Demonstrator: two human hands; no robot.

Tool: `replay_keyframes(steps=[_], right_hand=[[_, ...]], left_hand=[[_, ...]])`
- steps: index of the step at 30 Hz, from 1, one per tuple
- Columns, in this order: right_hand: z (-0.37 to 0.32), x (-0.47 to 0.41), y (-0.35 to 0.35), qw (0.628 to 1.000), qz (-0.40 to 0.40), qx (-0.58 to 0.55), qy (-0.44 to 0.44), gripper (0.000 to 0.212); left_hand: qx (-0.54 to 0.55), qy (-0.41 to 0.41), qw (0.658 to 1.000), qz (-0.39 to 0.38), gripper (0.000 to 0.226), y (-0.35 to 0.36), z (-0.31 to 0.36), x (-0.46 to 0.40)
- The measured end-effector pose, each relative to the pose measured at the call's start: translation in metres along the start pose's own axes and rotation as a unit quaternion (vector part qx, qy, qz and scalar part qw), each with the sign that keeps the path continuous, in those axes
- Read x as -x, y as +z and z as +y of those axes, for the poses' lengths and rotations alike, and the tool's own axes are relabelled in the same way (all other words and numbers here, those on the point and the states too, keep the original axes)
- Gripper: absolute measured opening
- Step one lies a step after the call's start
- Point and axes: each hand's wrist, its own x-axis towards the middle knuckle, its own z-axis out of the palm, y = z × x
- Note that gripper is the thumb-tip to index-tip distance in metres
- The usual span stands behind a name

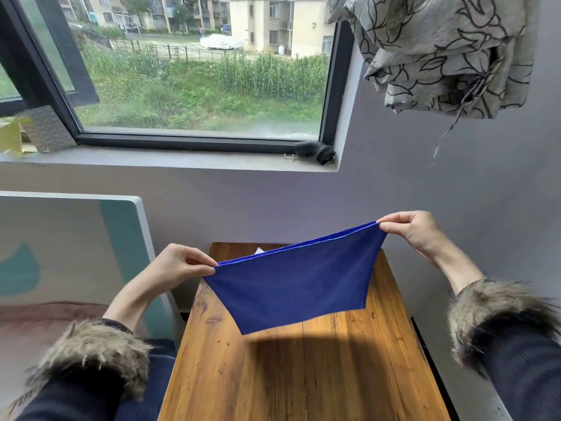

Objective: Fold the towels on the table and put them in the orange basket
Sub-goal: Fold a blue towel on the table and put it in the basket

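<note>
A blue towel (291,284) hangs doubled over in the air above the wooden table (303,375), stretched between both hands. My left hand (182,264) pinches its left top corner, lower and nearer to me. My right hand (409,230) pinches the right top corner, higher and farther back. The towel's lower edge hangs free just above the tabletop and casts a shadow on it. A small white thing (260,250) peeks out behind the towel at the table's far end. No orange basket is in view.
The table stands against a grey wall below a window sill (170,161) holding a black brush-like object (317,151). A patterned curtain (440,53) hangs bundled at the upper right. A white and teal panel (76,247) stands to the left of the table.
</note>
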Motion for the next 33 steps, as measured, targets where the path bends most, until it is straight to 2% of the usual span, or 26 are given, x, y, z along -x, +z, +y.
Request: replay_keyframes(steps=[3,7,13,23,26,29,31,33], right_hand=[[0.0,-0.003,-0.002,0.999,-0.006,0.04,-0.007,0.017],[0.0,-0.007,0.001,0.999,-0.009,0.035,-0.007,0.014],[0.0,-0.007,0.003,0.986,-0.048,-0.155,0.038,0.012],[-0.004,-0.008,0.008,0.974,-0.068,-0.204,0.064,0.011],[-0.001,-0.012,0.01,0.985,-0.09,-0.138,0.058,0.02],[0.004,-0.018,0.016,0.994,-0.1,0.04,0.021,0.018],[0.008,-0.025,0.023,0.991,-0.075,0.115,-0.006,0.013],[0.014,-0.038,0.031,0.981,-0.016,0.191,-0.032,0.011]], left_hand=[[0.004,0.005,1.0,0.025,0.021,0.0,-0.002,-0.001],[0.021,0.008,0.997,0.068,0.019,-0.001,-0.003,-0.004],[0.059,0.014,0.993,0.097,0.011,-0.009,0.001,-0.007],[0.085,0.022,0.991,0.097,0.01,-0.016,0.002,-0.014],[0.045,0.017,0.995,0.086,0.016,-0.016,-0.003,-0.021],[-0.032,0.021,0.996,0.083,0.017,-0.012,-0.008,-0.033],[-0.055,0.015,0.991,0.12,0.015,-0.008,-0.011,-0.045],[-0.044,0.006,0.987,0.152,0.011,-0.004,-0.013,-0.06]])
